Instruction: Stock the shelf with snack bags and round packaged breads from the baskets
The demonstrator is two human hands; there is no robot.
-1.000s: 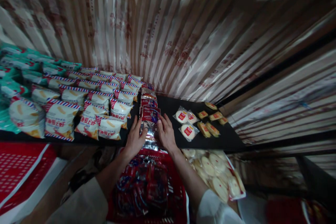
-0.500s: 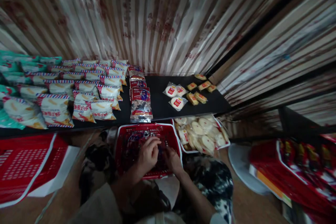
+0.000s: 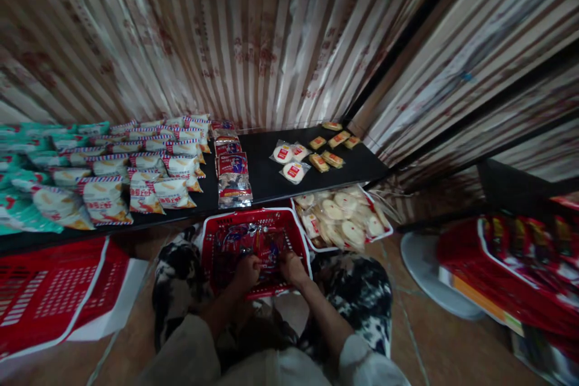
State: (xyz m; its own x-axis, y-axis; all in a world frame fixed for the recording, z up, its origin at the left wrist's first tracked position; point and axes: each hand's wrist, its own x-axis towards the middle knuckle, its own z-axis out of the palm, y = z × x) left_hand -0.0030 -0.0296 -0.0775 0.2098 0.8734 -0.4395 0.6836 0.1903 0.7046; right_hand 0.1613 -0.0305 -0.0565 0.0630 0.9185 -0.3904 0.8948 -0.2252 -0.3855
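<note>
Both of my hands are inside the red basket in front of my knees. My left hand is closed, its fingers curled at the left side of a red-and-blue snack packet. My right hand grips the packet's right side. Dim light and blur hide the exact fingertip contact. More dark, shiny packets lie in the basket around and beyond my hands. On the black shelf ahead, similar red-and-silver packets form a short row.
White chip bags and green bags fill the shelf's left. Round wrapped crackers and small yellow packs sit further right. A basket of round crackers adjoins mine. Red baskets stand at both sides.
My left hand has lowered into the basket and curled closed at the packet. My right hand stays near the basket's right side. The view has shifted slightly.
</note>
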